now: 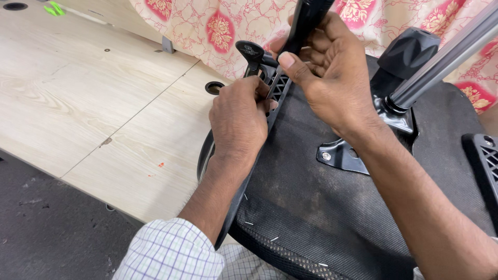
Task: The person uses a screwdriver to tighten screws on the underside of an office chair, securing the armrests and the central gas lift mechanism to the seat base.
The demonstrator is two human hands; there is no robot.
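Note:
An upturned office chair seat [321, 202] lies in front of me, its black fabric underside facing up. My left hand [239, 119] presses on a black plastic armrest bracket [279, 88] at the seat's left edge, fingers curled at it. My right hand [327, 67] grips a black tool handle [306, 21] held upright over the same bracket. A small black key-shaped knob [251, 53] sticks up just beside my left fingers. The tool's tip is hidden behind my hands.
A metal mounting plate [345, 153] with a screw holds a grey gas-lift column [446, 57] and black lever knob [410, 49]. A second armrest bracket [485, 155] sits at right. The pale wooden tabletop [88, 103] has a cable hole [213, 87]; patterned cloth [233, 26] lies behind.

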